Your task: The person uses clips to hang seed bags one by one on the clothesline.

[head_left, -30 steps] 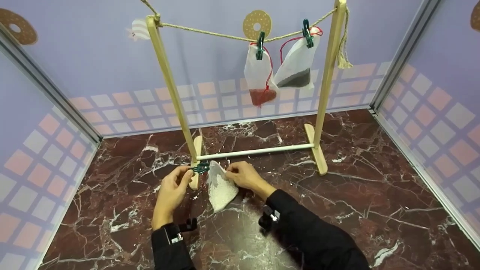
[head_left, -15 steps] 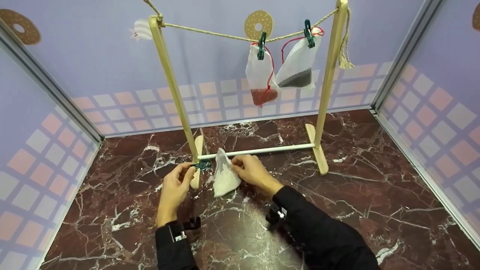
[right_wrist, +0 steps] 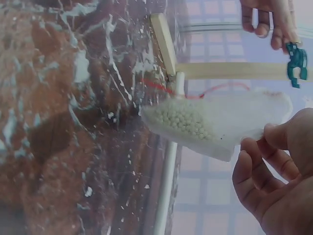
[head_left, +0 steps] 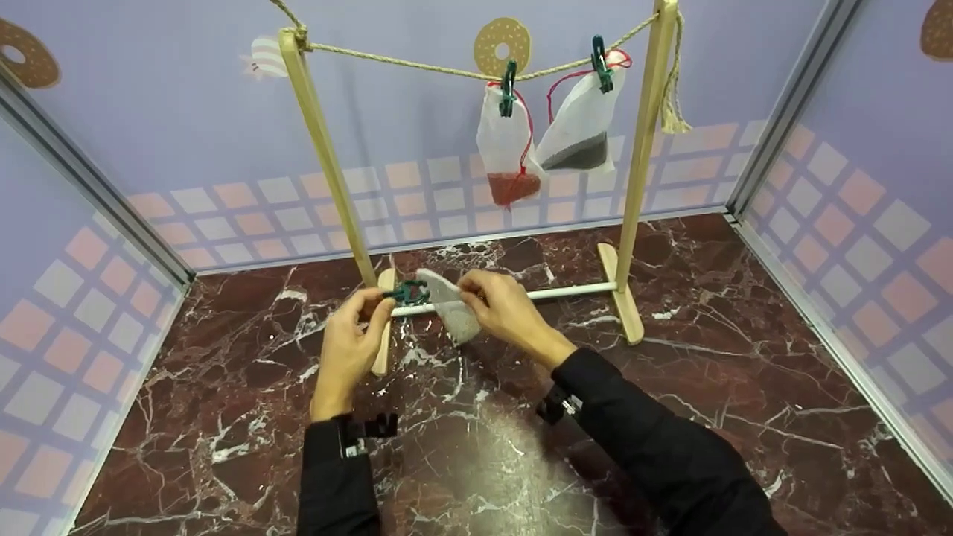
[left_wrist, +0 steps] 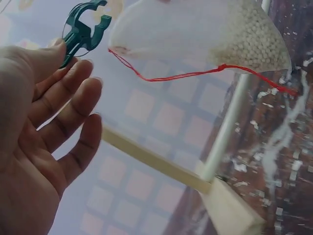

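Observation:
Between thumb and index finger my left hand (head_left: 348,341) pinches a green clip (head_left: 408,292) by its handles; in the left wrist view the clip (left_wrist: 84,30) has its curved tips parted, with nothing between them. My right hand (head_left: 514,313) pinches the edge of a white mesh bag (head_left: 454,309), just right of the clip and apart from it. In the right wrist view the bag (right_wrist: 210,122) holds pale pellets at its bottom, and a red drawstring (right_wrist: 220,88) trails along its side. The bag hangs off the tabletop, by the stand's white rod (head_left: 573,291).
A rope (head_left: 402,62) spans two wooden posts. Green clips hold two more bags on it, one with red contents (head_left: 512,187), one with dark contents (head_left: 577,155). The stand's feet (head_left: 624,305) rest on the dark marbled table (head_left: 461,447). Patterned panels enclose the table.
Both hands have risen and moved away from the body, carrying the clip and the bag. The bag has left its lower spot and is now over the white rod's line. The view has shifted slightly.

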{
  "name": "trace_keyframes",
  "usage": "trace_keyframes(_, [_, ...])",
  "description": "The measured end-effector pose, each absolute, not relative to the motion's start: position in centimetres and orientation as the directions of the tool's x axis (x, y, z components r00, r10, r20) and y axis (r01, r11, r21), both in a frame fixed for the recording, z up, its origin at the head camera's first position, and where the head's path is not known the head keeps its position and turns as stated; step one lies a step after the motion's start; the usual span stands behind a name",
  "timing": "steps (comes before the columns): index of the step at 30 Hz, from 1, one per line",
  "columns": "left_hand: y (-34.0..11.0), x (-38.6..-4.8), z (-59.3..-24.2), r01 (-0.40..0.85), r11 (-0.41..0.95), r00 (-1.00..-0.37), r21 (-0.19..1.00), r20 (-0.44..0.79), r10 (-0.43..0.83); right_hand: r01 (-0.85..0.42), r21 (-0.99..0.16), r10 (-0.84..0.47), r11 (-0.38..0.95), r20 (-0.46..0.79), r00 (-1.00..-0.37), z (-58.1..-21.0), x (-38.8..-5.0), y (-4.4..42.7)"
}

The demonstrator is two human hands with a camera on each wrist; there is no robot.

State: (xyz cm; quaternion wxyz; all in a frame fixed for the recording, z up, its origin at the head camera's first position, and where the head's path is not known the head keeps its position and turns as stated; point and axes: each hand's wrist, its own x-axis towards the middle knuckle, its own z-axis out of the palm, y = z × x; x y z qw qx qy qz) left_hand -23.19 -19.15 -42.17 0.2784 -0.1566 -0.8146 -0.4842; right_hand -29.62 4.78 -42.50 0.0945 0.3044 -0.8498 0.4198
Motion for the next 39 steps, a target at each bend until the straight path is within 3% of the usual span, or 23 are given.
trace_keyframes(8, [-19.1, -24.7, -37.5, 0.542, 0.433, -0.815, 0.72, 0.576, 0.062, -0.559, -0.775, -0.328, 0.295, 0.467, -0.821, -40.1, -30.3, 5.6])
trace_keyframes(14, [-19.0, -25.1, -33.0, 0.518, 0.573, -0.796, 0.635, 0.603, 0.052, -0.558, -0.802, -0.238, 0.215, 0.511, -0.826, -37.2, -30.5, 5.3])
trace_keyframes(19, [-18.8, -25.0, -29.5, 0.512, 0.688, -0.734, 0.514, 0.678, 0.041, -0.566, -0.812, -0.2, 0.146, 0.536, -0.82, -34.7, -30.5, 4.7])
trace_keyframes(23, [-18.8, -25.1, -27.3, 0.522, 0.764, -0.648, 0.379, 0.759, 0.066, -0.575, -0.809, -0.195, 0.126, 0.548, -0.813, -32.3, -30.7, 4.4])
trace_keyframes(27, [-18.5, -25.4, -25.9, 0.529, 0.802, -0.563, 0.279, 0.822, 0.086, -0.605, -0.78, -0.188, 0.159, 0.578, -0.794, -29.4, -31.1, 4.3])
trace_keyframes(33, [-17.6, -25.8, -24.1, 0.531, 0.828, -0.482, 0.182, 0.868, 0.118, -0.692, -0.628, -0.16, 0.355, 0.689, -0.707, -25.7, -31.4, 4.2])
trace_keyframes(39, [-16.9, -25.6, -22.1, 0.496, 0.868, -0.405, 0.029, 0.892, 0.202, -0.698, -0.522, -0.132, 0.49, 0.747, -0.652, -23.3, -31.2, 4.3])
